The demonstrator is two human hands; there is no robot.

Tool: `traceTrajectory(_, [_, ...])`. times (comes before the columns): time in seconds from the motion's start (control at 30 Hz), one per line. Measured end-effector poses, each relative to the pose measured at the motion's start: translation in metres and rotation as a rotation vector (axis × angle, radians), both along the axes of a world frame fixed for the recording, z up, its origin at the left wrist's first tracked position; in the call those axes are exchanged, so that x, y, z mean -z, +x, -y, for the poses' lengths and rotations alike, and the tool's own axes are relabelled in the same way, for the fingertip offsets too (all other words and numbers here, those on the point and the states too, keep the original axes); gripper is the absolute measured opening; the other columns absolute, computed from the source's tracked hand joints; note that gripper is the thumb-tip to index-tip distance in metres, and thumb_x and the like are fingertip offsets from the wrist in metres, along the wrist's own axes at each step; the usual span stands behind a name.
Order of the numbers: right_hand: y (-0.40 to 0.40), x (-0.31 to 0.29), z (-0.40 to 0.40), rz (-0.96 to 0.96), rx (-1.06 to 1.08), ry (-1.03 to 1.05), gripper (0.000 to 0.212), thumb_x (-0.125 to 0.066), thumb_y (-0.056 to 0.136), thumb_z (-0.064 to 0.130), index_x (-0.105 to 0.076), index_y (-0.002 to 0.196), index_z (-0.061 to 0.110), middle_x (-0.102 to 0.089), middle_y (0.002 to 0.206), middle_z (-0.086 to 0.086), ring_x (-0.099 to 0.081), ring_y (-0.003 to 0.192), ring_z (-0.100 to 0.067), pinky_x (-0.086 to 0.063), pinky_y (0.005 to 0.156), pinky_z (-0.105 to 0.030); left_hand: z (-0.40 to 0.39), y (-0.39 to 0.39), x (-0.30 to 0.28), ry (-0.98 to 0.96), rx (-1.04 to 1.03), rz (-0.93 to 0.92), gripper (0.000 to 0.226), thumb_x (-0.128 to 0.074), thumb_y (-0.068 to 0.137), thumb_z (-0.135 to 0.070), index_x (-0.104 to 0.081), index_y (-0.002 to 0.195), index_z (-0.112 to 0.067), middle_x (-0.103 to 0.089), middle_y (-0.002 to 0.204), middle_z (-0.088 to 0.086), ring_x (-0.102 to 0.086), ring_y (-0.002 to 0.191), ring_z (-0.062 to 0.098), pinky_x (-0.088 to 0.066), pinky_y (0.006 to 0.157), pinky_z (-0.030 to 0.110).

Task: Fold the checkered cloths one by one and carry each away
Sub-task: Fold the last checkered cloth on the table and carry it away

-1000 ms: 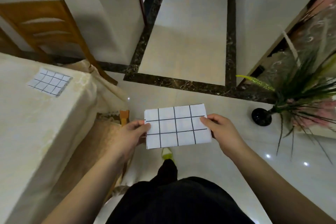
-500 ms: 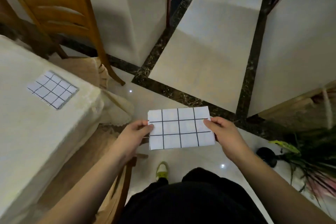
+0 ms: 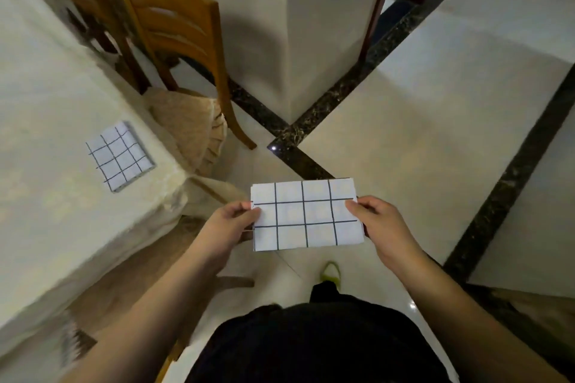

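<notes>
A folded white cloth with a black grid (image 3: 306,214) hangs flat in front of my waist, above the tiled floor. My left hand (image 3: 231,221) pinches its left edge and my right hand (image 3: 378,222) pinches its right edge. A second folded checkered cloth (image 3: 119,156) lies near the corner of the table (image 3: 46,121) at the left, which is covered with a cream tablecloth.
A wooden chair (image 3: 174,28) with a cushioned seat stands at the table's far side, with another chair behind it. A white wall corner (image 3: 311,25) rises ahead, with dark marble strips (image 3: 510,183) across the pale floor. My shoe (image 3: 330,270) is below the cloth.
The view has swung to the left: the potted plant has left the frame and the table, chairs and wall corner have come closer. Both hands keep the same hold on the cloth.
</notes>
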State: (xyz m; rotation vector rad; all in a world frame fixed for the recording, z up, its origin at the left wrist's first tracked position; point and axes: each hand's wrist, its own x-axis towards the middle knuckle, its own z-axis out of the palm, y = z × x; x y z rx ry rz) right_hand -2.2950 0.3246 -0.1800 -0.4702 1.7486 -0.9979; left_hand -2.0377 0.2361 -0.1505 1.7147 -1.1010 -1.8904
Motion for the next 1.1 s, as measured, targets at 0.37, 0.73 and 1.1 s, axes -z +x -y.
traceTrajectory(0.37, [-0.039,-0.025,0.135,0.022,-0.323,-0.092,0.014,-0.066,0.09,0.025,-0.069,0.095,0.012,-0.074,0.087,-0.003,-0.069,0.078,-0.015,-0.052,0.066,-0.026,0.045,-0.029,-0.009,-0.096,-0.292,-0.022,0.017,-0.058,0.095,-0.017,-0.064,0.099,-0.003,-0.069,0.091,0.009,-0.066,0.086,0.022,-0.053,0.077,0.033])
traceTrajectory(0.73, [0.028,-0.019,0.283,0.008,-0.59,-0.036,0.012,-0.065,0.092,0.024,-0.07,0.097,0.015,-0.075,0.091,-0.001,-0.072,0.082,-0.014,-0.056,0.072,-0.03,0.122,0.021,0.012,-0.101,-0.585,-0.044,0.019,-0.057,0.095,-0.013,-0.06,0.076,-0.015,-0.066,0.067,-0.006,-0.063,0.072,0.013,-0.051,0.068,0.028])
traceTrajectory(1.1, [0.122,-0.021,0.419,-0.109,-0.858,-0.012,0.013,-0.065,0.092,0.028,-0.068,0.098,0.018,-0.075,0.089,0.0,-0.072,0.081,-0.016,-0.054,0.065,-0.028,0.192,0.089,0.018,-0.12,-0.801,-0.049,0.019,-0.059,0.093,-0.016,-0.062,0.093,0.003,-0.071,0.087,0.014,-0.068,0.086,0.03,-0.057,0.081,0.04])
